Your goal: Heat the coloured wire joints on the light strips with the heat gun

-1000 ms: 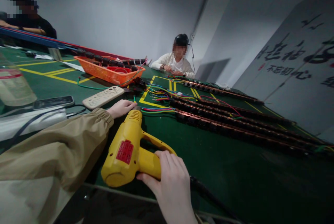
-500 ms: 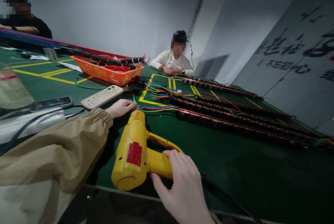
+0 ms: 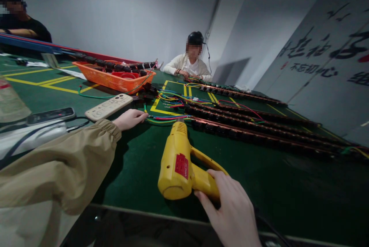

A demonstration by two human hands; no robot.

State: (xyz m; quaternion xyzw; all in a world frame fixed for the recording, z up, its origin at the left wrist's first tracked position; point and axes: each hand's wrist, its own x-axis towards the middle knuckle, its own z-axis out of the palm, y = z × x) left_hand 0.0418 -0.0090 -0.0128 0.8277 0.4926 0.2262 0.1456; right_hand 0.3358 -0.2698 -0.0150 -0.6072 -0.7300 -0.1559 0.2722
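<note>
My right hand (image 3: 230,204) is wrapped round the handle of a yellow heat gun (image 3: 175,158) with a red vented patch on its side. Its nozzle points away from me, close to a bundle of coloured wires (image 3: 170,117). At the left end of that bundle, my left hand (image 3: 131,119) pinches the wires between thumb and fingers. Red, blue and green-yellow strands run right from the fingertips to a long dark bar with copper strips (image 3: 230,131). The exact wire ends in the pinch are hidden.
An orange basket (image 3: 112,80) holds black segmented parts. Left of my hand lie a beige power strip (image 3: 109,106), a dark phone-like device (image 3: 52,115) and a plastic container (image 3: 11,99). A person (image 3: 191,62) sits across the green table; another (image 3: 21,20) is far left.
The heat gun has moved right in my right hand, its nozzle shifting from beside my left fingertips to farther along the wires. My left hand still pinches the wire ends.
</note>
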